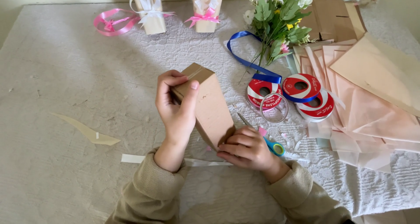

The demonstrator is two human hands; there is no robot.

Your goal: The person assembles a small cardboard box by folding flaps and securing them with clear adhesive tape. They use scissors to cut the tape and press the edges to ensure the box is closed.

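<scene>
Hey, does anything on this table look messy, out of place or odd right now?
Only offcuts: a pale paper scrap and white strip lie loose left of the left hand, which with the right hand holds the brown box. Nothing looks spilled or damaged.

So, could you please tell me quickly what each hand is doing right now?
Left hand: closed around the upper end of the brown paper box.
Right hand: closed on the box's lower end.

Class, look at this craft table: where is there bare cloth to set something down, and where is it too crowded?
Bare cloth lies left of the left hand, between the pink ribbon loop and the paper scrap. It is crowded right of the brown box: ribbon spools, scissors, flowers and paper sheets.
</scene>
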